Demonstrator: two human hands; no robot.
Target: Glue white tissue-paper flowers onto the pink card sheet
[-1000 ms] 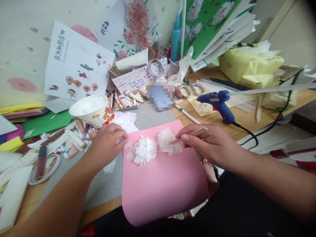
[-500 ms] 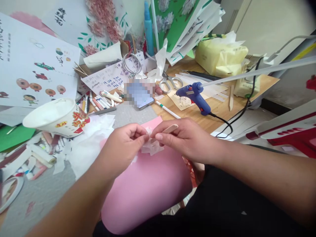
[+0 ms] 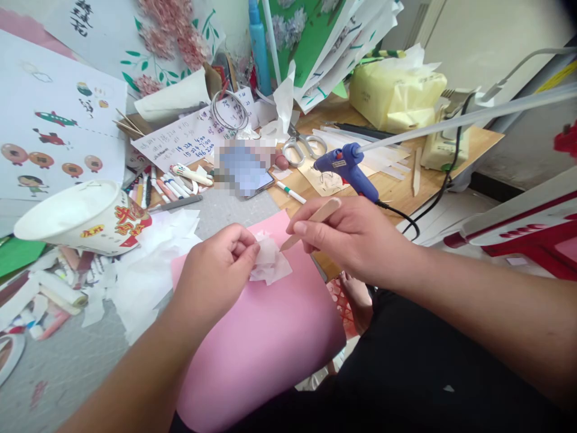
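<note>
My left hand (image 3: pixel 228 258) pinches a crumpled piece of white tissue paper (image 3: pixel 270 261) between thumb and fingers. In my right hand (image 3: pixel 342 234) is a flat wooden stick (image 3: pixel 311 224), gripped by thumb and forefinger, its pointed tip down beside the tissue paper; whether the tip touches it I cannot tell. Both hands are over a pink sheet of paper (image 3: pixel 256 343), which lies at the table's edge and curls down toward the lap. Right of the hands, a blue glue gun (image 3: pixel 347 168) with a long clear glue stick rests on the table.
At left stands a white paper bowl (image 3: pixel 85 219) beside loose white tissue sheets (image 3: pixel 148 264) and several markers (image 3: pixel 174 183). A phone (image 3: pixel 246 168), scissors (image 3: pixel 304 147) and a yellow tissue pack (image 3: pixel 396 93) are farther back. A black cord (image 3: pixel 412 219) trails off the right edge.
My right hand has drawn back from the tissue paper, and the wooden stick now shows along its length with its tip down. My left hand keeps its pinch. The view has shifted slightly.
</note>
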